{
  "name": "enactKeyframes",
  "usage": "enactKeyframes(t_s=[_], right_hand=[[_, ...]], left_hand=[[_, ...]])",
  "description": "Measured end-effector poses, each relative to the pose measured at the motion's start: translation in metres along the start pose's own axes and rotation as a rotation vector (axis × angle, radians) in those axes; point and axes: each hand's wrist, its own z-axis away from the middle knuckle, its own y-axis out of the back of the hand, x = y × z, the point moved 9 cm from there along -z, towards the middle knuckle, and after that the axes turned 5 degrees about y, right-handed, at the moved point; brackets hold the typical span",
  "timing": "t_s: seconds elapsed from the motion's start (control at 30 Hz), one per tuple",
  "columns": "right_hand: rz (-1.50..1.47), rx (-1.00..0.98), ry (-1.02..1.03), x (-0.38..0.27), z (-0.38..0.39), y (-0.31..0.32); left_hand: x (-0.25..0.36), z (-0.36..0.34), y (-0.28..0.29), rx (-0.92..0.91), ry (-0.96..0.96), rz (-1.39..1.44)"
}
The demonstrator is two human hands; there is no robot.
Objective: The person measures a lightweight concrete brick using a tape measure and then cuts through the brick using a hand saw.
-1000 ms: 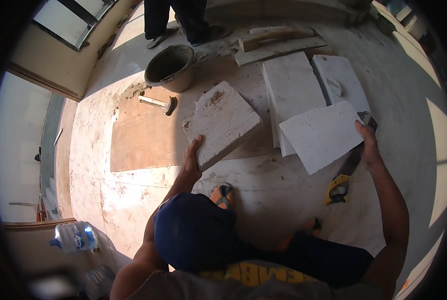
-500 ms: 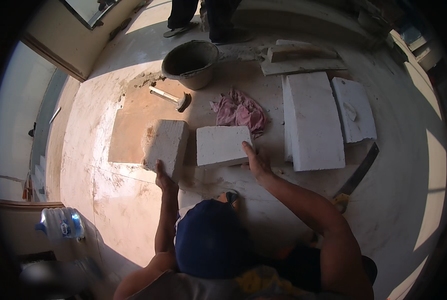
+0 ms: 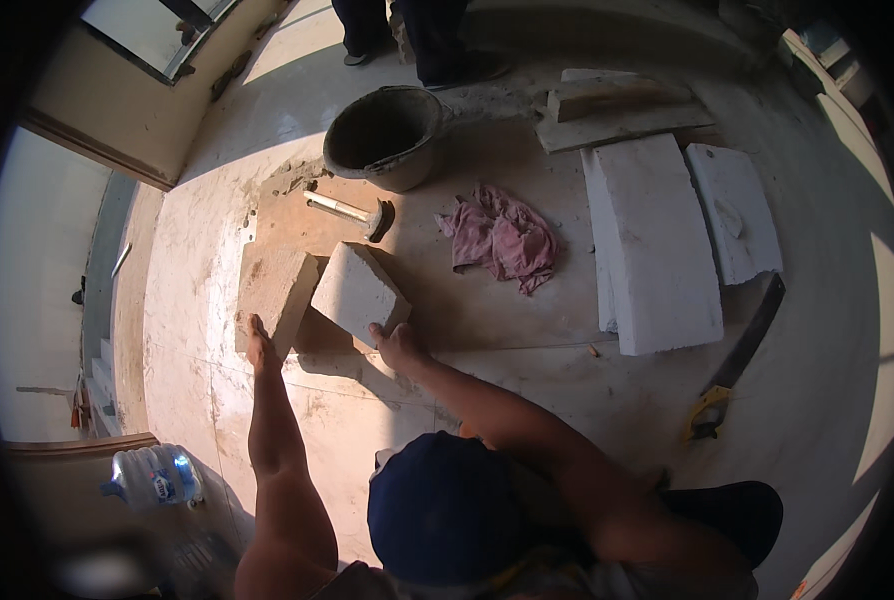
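Observation:
My left hand (image 3: 259, 342) grips the near end of a white masonry block (image 3: 293, 308), which is tilted in the sunlight at the left. Just right of it, my right hand (image 3: 399, 348) holds a second, shorter block (image 3: 359, 290) by its near lower corner, the thumb on its face. This block is turned at an angle, its far left edge close to the first block; I cannot tell if they touch. Beyond them a hammer (image 3: 339, 208) lies on a brownish board (image 3: 279, 225). A crumpled pink cloth (image 3: 502, 240) lies to the right.
A mortar-stained bucket (image 3: 397, 175) stands at the far middle, a person's legs (image 3: 432, 40) behind it. Larger white blocks (image 3: 657, 250) lie at the right, near a handsaw (image 3: 742, 345). A float-like tool (image 3: 617, 105) sits beyond them. A water bottle (image 3: 157, 476) is at lower left.
Both hands have carried their blocks to the left. The right-hand block has turned and come close beside the left one, which now tilts more. The whole view has shifted slightly.

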Motion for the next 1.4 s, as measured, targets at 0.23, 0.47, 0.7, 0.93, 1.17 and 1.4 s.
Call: enactKeyframes(t_s=[0.23, 0.47, 0.7, 0.93, 1.17, 1.4], right_hand=[[-0.211, -0.106, 0.311, -0.034, 0.005, -0.005], [-0.114, 0.710, 0.517, -0.068, 0.130, 0.344], [0.436, 1.511, 0.111, 0.027, 0.269, 0.634], [1.010, 1.203, 0.057, -0.003, 0.183, 0.655], [0.804, 0.767, 0.491, -0.066, 0.123, 0.552], [0.820, 1.123, 0.463, -0.075, 0.129, 0.602]], left_hand=[[-0.007, -0.018, 0.033, 0.002, 0.437, -0.199], [0.090, 0.074, -0.169, 0.214, -0.644, -0.590], [0.070, 0.350, -0.525, -0.944, -0.861, -0.450], [-0.020, 0.598, -0.557, -1.730, -1.021, -0.545], [-0.079, 0.563, -0.451, -1.436, -1.070, -0.610], [-0.136, 0.494, -0.409, -1.267, -0.857, -0.907]])
